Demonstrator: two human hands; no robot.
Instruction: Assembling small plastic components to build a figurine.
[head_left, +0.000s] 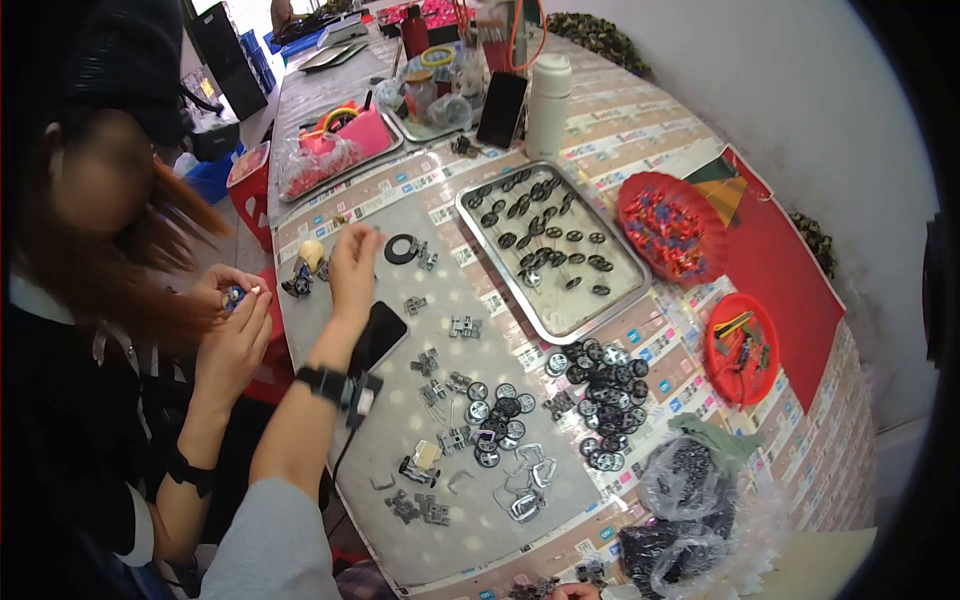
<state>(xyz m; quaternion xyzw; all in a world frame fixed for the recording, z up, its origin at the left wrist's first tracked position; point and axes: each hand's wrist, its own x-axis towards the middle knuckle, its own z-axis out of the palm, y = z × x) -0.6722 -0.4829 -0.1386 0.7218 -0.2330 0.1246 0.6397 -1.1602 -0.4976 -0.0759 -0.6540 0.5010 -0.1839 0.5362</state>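
Note:
My left hand [355, 262] is raised over the grey mat, its fingers curled together; whatever may be inside them is hidden. Beside it are a small toy piece with a cream top [312, 254] and a black ring [402, 249] next to grey plastic parts [427, 258]. A black phone [380, 338] lies under my left wrist. Only a bit of my right hand [575, 592] shows at the bottom edge, near dark grey small parts [535, 588]; its fingers are mostly cut off. Several black-and-silver wheels [490, 415] and another cream-topped toy chassis [425, 458] lie on the mat.
A co-worker at the left holds a small blue piece [235, 297]. A metal tray [548, 328] carries wheels on axles. Beyond are a red bowl [632, 190] of colourful pieces, a red dish [712, 345], a white bottle [549, 105] and plastic bags [690, 480].

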